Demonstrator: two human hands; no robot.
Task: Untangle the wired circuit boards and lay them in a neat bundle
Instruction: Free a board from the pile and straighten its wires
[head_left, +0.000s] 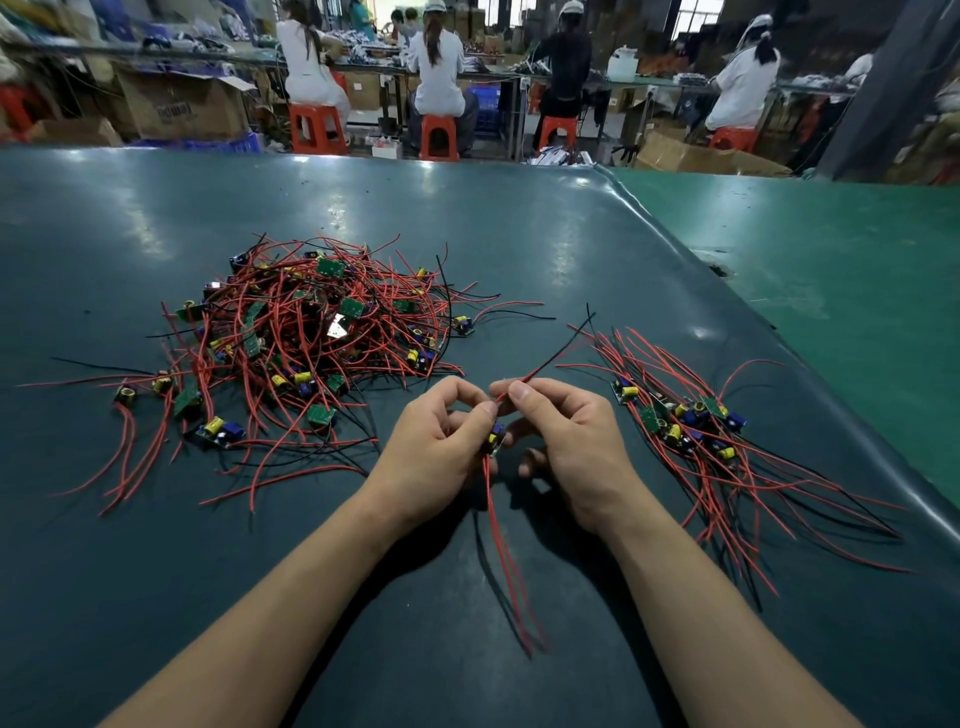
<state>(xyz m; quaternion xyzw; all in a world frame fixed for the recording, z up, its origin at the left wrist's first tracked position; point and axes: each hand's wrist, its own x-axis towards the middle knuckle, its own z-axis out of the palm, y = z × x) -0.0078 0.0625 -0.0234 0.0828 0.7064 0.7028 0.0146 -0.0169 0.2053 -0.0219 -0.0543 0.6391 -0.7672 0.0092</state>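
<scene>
A tangled heap of small green circuit boards (311, 332) with red and black wires lies on the dark table, left of centre. To the right lies an ordered bundle of boards (685, 421), their wires fanned out in line. Between my hands is one wired circuit board (496, 436) with yellow and blue parts. My left hand (441, 447) pinches that board. My right hand (566, 441) pinches its upper red and black wires, which stretch away to the upper right. Its lower red wires hang down toward me.
The dark green table mat (467, 218) ends at a raised edge (727, 291) on the right, with a brighter green surface (857, 270) beyond. Several people sit on red stools (439, 136) at benches far behind, among cardboard boxes (176, 106).
</scene>
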